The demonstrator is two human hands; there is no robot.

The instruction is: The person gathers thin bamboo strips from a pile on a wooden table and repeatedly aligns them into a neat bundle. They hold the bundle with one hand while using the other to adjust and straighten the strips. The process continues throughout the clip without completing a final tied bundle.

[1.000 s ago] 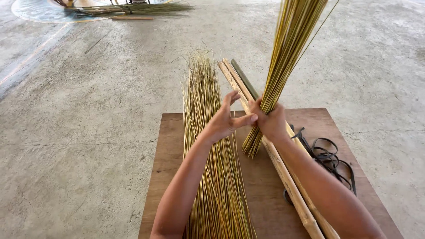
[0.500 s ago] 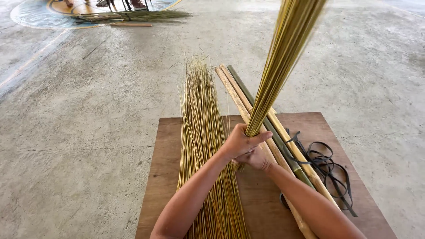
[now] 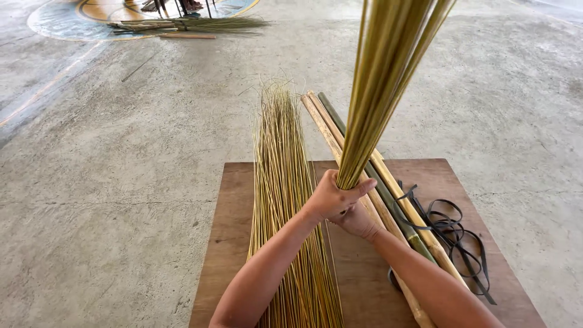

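Bundle [image 3: 388, 79] nearer upright; top seemingly cropped.

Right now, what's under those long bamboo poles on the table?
The bamboo poles rest on the brown wooden table, with black straps looped beside and partly beneath them. The right hand and forearm cover the near part.

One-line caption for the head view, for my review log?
Both hands, left hand over right hand, grip an upright bundle of thin sticks above a wooden table.

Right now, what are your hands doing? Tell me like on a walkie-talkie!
Left hand and right hand: grip shut on upright stick bundle. Loose sticks, bamboo poles, black straps lie on wooden table. Nothing blocking.
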